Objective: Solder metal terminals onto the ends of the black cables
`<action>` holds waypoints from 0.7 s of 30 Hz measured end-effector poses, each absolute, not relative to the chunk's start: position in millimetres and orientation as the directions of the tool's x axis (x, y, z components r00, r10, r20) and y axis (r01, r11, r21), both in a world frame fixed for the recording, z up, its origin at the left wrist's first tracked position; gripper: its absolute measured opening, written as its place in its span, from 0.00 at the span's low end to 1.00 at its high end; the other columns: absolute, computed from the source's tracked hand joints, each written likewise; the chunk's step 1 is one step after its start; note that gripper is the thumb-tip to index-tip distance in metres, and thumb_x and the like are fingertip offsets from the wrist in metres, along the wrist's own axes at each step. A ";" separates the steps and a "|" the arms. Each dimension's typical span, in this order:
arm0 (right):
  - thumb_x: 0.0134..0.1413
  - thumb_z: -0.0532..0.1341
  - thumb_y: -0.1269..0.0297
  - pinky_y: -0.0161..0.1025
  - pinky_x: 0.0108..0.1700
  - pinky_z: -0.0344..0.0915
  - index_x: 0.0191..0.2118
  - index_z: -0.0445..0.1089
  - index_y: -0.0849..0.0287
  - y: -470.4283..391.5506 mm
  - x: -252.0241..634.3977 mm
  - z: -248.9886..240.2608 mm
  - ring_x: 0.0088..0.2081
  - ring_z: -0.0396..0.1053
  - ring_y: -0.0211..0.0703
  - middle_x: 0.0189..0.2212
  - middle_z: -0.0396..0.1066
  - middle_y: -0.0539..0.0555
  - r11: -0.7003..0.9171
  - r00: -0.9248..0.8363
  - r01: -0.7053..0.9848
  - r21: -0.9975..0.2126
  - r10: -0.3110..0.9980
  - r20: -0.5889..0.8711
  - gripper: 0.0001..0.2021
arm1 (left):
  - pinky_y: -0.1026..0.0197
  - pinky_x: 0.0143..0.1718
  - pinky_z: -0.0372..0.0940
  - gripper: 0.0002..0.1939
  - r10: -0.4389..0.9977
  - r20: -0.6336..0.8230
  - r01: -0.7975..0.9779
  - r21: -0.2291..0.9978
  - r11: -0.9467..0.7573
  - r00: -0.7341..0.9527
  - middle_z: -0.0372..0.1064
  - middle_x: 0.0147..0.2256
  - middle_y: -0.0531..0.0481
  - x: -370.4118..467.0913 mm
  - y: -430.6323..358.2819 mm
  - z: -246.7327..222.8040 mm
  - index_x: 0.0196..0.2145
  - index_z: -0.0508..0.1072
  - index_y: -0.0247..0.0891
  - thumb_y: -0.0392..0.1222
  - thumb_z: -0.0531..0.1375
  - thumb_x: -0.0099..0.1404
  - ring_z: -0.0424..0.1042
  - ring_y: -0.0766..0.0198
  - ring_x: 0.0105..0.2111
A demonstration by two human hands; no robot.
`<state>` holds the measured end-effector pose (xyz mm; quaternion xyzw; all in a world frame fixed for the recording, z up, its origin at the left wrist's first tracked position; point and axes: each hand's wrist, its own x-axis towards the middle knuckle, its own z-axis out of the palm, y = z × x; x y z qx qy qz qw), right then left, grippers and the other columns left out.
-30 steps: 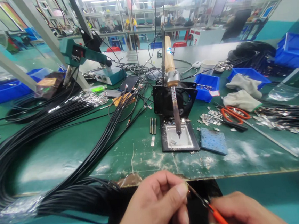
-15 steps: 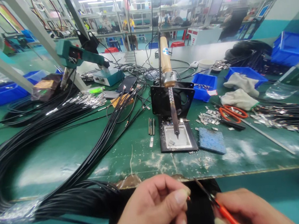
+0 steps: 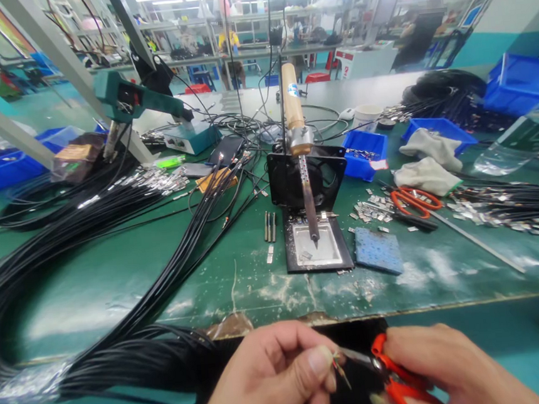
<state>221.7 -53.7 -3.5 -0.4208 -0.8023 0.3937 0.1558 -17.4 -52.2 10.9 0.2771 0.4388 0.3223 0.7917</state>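
Note:
My left hand is closed in a pinch around a cable end at the bottom middle. Thin stripped wires, some reddish, stick out past the thumb; the rest of the cable is hidden by the fingers. My right hand grips red-handled scissors, whose handles are spread. Their blades point left and reach the wires by my left fingertips; I cannot tell whether they touch. Beyond the hands, a soldering iron with a wooden handle hangs tip down over a metal tray.
A bundle of black cables curves along the left. A blue sponge, loose metal connectors, orange-handled scissors and pale gloves lie on the right. A small blue bin stands behind. The table edge runs just past my hands.
My right hand has opened the scissors' handles and brought the blades to the wires at my left fingertips. More wire now shows there. The view has shifted slightly.

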 end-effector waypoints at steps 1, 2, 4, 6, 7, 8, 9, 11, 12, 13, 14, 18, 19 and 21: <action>0.65 0.63 0.57 0.30 0.27 0.64 0.31 0.77 0.56 -53.1 222.0 -2.8 0.24 0.68 0.36 0.23 0.73 0.49 0.344 -0.599 0.557 -0.756 0.797 -0.079 0.12 | 0.70 0.19 0.51 0.16 0.754 -0.518 -0.263 0.723 0.638 0.404 0.68 0.20 0.55 -17.6 -52.1 11.1 0.31 0.80 0.34 0.51 0.72 0.60 0.59 0.74 0.16; 0.64 0.63 0.59 0.30 0.26 0.64 0.30 0.76 0.56 -52.6 222.3 -1.9 0.23 0.68 0.36 0.23 0.73 0.49 0.354 -0.600 0.560 -0.749 0.797 -0.072 0.11 | 0.70 0.19 0.51 0.16 0.754 -0.519 -0.261 0.725 0.638 0.403 0.68 0.20 0.55 -17.7 -52.0 11.2 0.30 0.79 0.34 0.51 0.72 0.60 0.60 0.75 0.16; 0.63 0.63 0.62 0.30 0.27 0.65 0.30 0.76 0.56 -51.5 222.5 0.3 0.23 0.69 0.37 0.23 0.73 0.48 0.367 -0.588 0.572 -0.734 0.807 -0.055 0.10 | 0.70 0.19 0.50 0.16 0.755 -0.516 -0.259 0.727 0.635 0.404 0.67 0.20 0.55 -17.9 -51.6 11.2 0.30 0.79 0.34 0.51 0.72 0.61 0.59 0.75 0.16; 0.62 0.63 0.63 0.30 0.27 0.66 0.30 0.76 0.55 -50.6 222.5 2.4 0.24 0.71 0.38 0.23 0.74 0.49 0.379 -0.585 0.575 -0.725 0.810 -0.041 0.09 | 0.70 0.19 0.50 0.16 0.754 -0.522 -0.257 0.726 0.638 0.398 0.67 0.19 0.55 -17.8 -51.2 10.6 0.30 0.79 0.34 0.51 0.72 0.61 0.59 0.74 0.16; 0.62 0.63 0.64 0.30 0.28 0.66 0.30 0.76 0.55 -50.3 222.5 3.2 0.25 0.72 0.38 0.23 0.74 0.49 0.381 -0.581 0.582 -0.718 0.813 -0.039 0.09 | 0.69 0.19 0.50 0.16 0.751 -0.528 -0.252 0.724 0.642 0.397 0.67 0.19 0.55 -17.6 -50.9 10.1 0.31 0.79 0.34 0.52 0.71 0.61 0.58 0.74 0.16; 0.62 0.63 0.64 0.30 0.28 0.67 0.30 0.76 0.55 -50.1 222.5 3.7 0.25 0.72 0.39 0.23 0.74 0.50 0.386 -0.581 0.588 -0.711 0.813 -0.039 0.09 | 0.69 0.19 0.50 0.17 0.746 -0.527 -0.246 0.724 0.645 0.407 0.67 0.19 0.55 -17.4 -50.8 9.7 0.31 0.79 0.34 0.52 0.71 0.61 0.58 0.74 0.16; 0.62 0.63 0.64 0.30 0.28 0.67 0.31 0.76 0.55 -50.0 222.6 3.8 0.25 0.73 0.39 0.23 0.74 0.50 0.393 -0.583 0.595 -0.701 0.812 -0.040 0.09 | 0.69 0.19 0.50 0.17 0.744 -0.525 -0.245 0.723 0.646 0.414 0.67 0.19 0.55 -17.2 -50.7 9.3 0.30 0.79 0.34 0.52 0.71 0.61 0.58 0.74 0.16; 0.62 0.63 0.64 0.30 0.28 0.67 0.31 0.76 0.55 -50.2 223.3 2.8 0.25 0.73 0.39 0.24 0.75 0.50 0.411 -0.593 0.605 -0.682 0.804 -0.042 0.08 | 0.69 0.19 0.50 0.17 0.741 -0.515 -0.246 0.723 0.646 0.431 0.66 0.19 0.56 -16.8 -50.8 8.8 0.30 0.79 0.34 0.52 0.71 0.62 0.58 0.74 0.16; 0.62 0.62 0.65 0.30 0.28 0.67 0.31 0.76 0.55 -50.4 224.0 1.7 0.25 0.72 0.38 0.24 0.75 0.50 0.420 -0.599 0.607 -0.674 0.799 -0.041 0.08 | 0.69 0.19 0.50 0.17 0.740 -0.513 -0.250 0.721 0.646 0.434 0.66 0.19 0.56 -16.8 -50.9 8.7 0.30 0.78 0.34 0.52 0.71 0.62 0.58 0.74 0.17; 0.62 0.62 0.65 0.30 0.28 0.67 0.32 0.76 0.55 -50.6 224.8 0.5 0.24 0.72 0.38 0.24 0.75 0.49 0.430 -0.610 0.604 -0.671 0.792 -0.041 0.08 | 0.69 0.19 0.50 0.17 0.740 -0.512 -0.253 0.719 0.647 0.437 0.66 0.20 0.56 -16.9 -51.0 8.7 0.30 0.78 0.34 0.52 0.71 0.62 0.57 0.74 0.17; 0.62 0.62 0.65 0.30 0.28 0.66 0.31 0.75 0.55 -50.9 225.7 -0.9 0.24 0.72 0.37 0.24 0.75 0.49 0.439 -0.618 0.601 -0.668 0.785 -0.041 0.08 | 0.69 0.19 0.50 0.17 0.736 -0.510 -0.250 0.719 0.649 0.445 0.66 0.20 0.55 -17.1 -50.9 8.8 0.30 0.78 0.34 0.52 0.71 0.62 0.57 0.74 0.17; 0.64 0.60 0.66 0.30 0.27 0.65 0.30 0.73 0.55 -52.0 228.4 -2.8 0.24 0.70 0.36 0.24 0.74 0.48 0.477 -0.636 0.581 -0.659 0.771 -0.003 0.10 | 0.69 0.18 0.48 0.17 0.710 -0.505 -0.226 0.713 0.663 0.491 0.66 0.19 0.56 -18.4 -48.6 9.5 0.31 0.78 0.34 0.52 0.69 0.64 0.57 0.73 0.16; 0.64 0.59 0.66 0.30 0.27 0.66 0.30 0.73 0.55 -52.2 228.8 -2.1 0.24 0.70 0.36 0.24 0.74 0.48 0.486 -0.634 0.582 -0.651 0.773 0.011 0.10 | 0.69 0.18 0.48 0.17 0.703 -0.508 -0.222 0.709 0.670 0.498 0.66 0.19 0.56 -18.7 -48.1 9.7 0.31 0.78 0.34 0.52 0.69 0.64 0.57 0.73 0.17; 0.64 0.59 0.67 0.30 0.27 0.66 0.30 0.73 0.55 -52.3 229.1 0.0 0.24 0.71 0.36 0.25 0.74 0.48 0.499 -0.632 0.586 -0.638 0.774 0.024 0.10 | 0.69 0.17 0.47 0.16 0.698 -0.519 -0.212 0.707 0.675 0.492 0.66 0.20 0.56 -19.1 -48.0 10.1 0.31 0.78 0.34 0.52 0.69 0.65 0.57 0.74 0.17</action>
